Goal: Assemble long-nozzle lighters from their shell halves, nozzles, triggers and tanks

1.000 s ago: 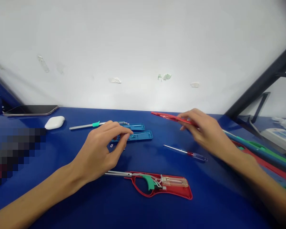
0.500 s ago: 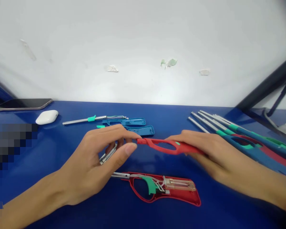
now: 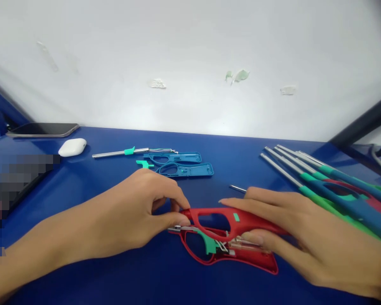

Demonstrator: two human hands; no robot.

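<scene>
Cover (image 3: 254,221), red with a small green patch (image 3: 236,217), is held partly over the open red half-shell (image 3: 256,256) on the bench (image 3: 139,279); whether the two touch cannot be told. The left hand (image 3: 136,212) has its fingers clamped on the narrow end, the right hand (image 3: 295,224) on the wide end.

No text, label, brand, number or sign can be read.
</scene>
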